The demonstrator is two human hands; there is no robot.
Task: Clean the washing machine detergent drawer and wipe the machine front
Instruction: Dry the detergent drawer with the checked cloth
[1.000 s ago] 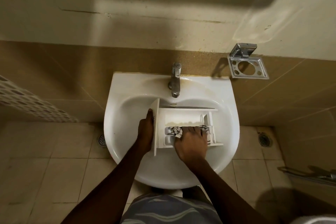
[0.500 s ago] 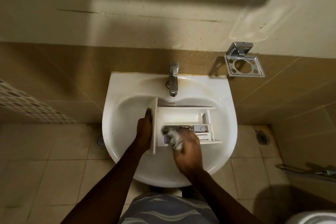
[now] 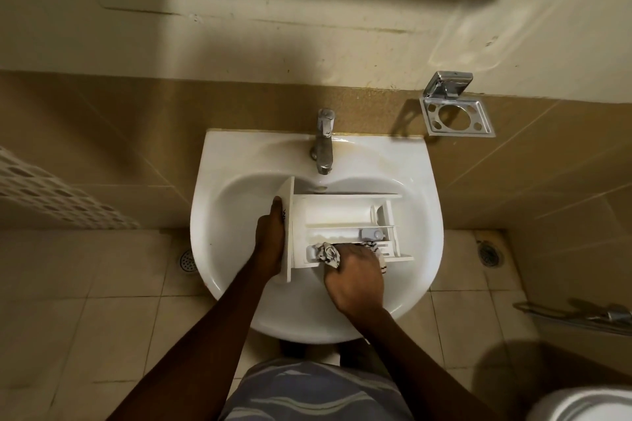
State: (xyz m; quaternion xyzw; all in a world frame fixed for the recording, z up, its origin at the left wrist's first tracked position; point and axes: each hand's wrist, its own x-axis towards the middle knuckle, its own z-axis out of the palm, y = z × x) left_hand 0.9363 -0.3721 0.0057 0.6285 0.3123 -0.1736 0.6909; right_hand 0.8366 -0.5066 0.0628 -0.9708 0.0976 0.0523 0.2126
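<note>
Striped shorts [image 3: 307, 393] at 6 o'clock; beige floor tiles [image 3: 102, 318] either side, round floor drain [image 3: 187, 260] at 9 o'clock. White pedestal sink [image 3: 239, 290] at centre. Right hand [image 3: 355, 278] curled tight round patterned cloth [image 3: 327, 254], pressing it into near compartment of white detergent drawer [image 3: 337, 214] lying in basin. Left hand [image 3: 271, 238] clasps drawer's front panel, fingers wrapped round its edge. Chrome tap [image 3: 323, 142] at 12 o'clock. Chrome toothbrush holder [image 3: 455, 113] on tan wall tiles [image 3: 102, 133] at 1 o'clock. No legible writing.
</note>
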